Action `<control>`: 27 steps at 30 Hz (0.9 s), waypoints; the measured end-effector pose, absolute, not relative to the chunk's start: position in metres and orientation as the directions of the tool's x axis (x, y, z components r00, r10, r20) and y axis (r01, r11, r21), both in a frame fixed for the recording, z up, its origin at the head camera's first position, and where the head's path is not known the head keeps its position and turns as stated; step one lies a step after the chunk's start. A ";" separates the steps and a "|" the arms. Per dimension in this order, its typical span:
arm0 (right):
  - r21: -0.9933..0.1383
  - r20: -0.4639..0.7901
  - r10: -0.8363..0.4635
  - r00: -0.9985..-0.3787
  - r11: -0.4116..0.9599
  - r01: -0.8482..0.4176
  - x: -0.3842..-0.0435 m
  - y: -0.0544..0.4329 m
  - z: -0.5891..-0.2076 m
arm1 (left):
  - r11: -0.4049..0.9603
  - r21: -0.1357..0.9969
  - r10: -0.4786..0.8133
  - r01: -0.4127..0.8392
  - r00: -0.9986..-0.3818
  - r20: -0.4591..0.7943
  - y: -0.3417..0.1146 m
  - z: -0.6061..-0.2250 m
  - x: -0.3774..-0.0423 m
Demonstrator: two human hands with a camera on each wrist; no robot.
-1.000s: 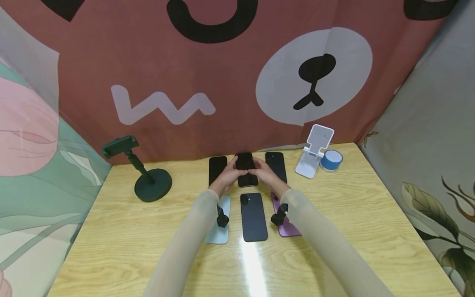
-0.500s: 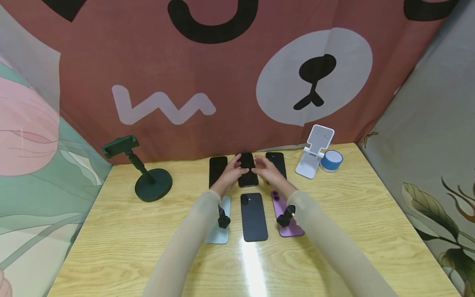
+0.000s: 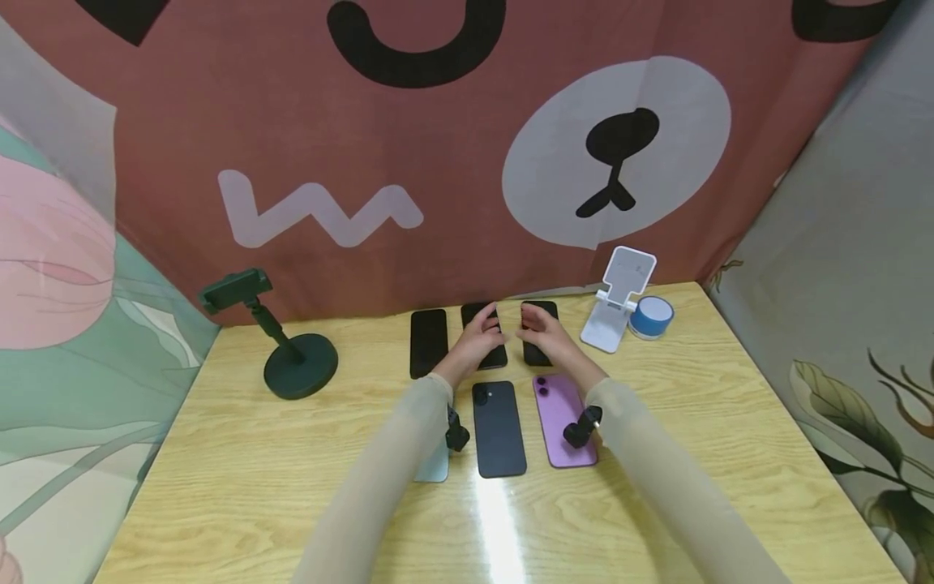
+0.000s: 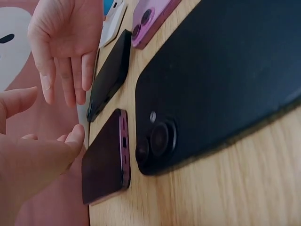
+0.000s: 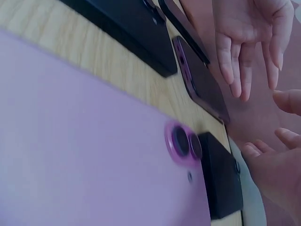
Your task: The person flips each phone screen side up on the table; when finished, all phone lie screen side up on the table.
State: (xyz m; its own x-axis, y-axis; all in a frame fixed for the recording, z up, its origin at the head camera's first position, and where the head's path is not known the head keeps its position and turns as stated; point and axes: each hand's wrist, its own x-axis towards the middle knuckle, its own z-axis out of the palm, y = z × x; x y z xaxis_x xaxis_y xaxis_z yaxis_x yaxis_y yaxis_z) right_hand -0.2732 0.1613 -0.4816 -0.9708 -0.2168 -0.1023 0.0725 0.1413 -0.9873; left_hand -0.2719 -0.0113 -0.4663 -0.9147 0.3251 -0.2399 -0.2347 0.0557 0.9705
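Note:
My left hand (image 3: 476,341) is over the middle phone (image 3: 499,357) of the back row, which shows a dark face and a pinkish edge in the left wrist view. My right hand (image 3: 549,337) hovers over the black phone (image 3: 535,357) at the back right, covering much of it. Both hands have loosely bent fingers and hold nothing; the palms face each other with a gap. A dark phone (image 3: 428,345) lies at the back left. In front are a navy phone (image 3: 499,430), a purple phone (image 3: 560,414) and a light blue phone (image 3: 435,464), partly hidden by my left sleeve.
A dark green phone stand (image 3: 299,365) with a round base is at the left. At the back right a white folding stand (image 3: 616,300) stands beside a blue and white roll (image 3: 652,316). A printed cloth (image 3: 328,284) hangs behind the wooden table (image 3: 241,487).
Both hands have shifted right, the left one slightly and the right one onto the back right phone. The back left phone is now uncovered. No phone has visibly moved.

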 end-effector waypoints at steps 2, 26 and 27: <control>-0.987 -0.109 -0.204 -0.973 0.142 0.081 -0.274 0.166 -0.481 | 0.036 0.972 0.335 -0.233 -0.913 -0.231 -0.009 -0.467 -0.271; -0.977 -0.141 -0.118 -0.983 0.180 0.119 -0.271 0.205 -0.487 | 0.050 0.950 0.371 -0.308 -0.878 -0.304 0.034 -0.473 -0.267; -0.976 -0.145 -0.113 -0.983 0.181 0.123 -0.271 0.204 -0.487 | 0.056 0.949 0.373 -0.309 -0.876 -0.307 0.035 -0.473 -0.267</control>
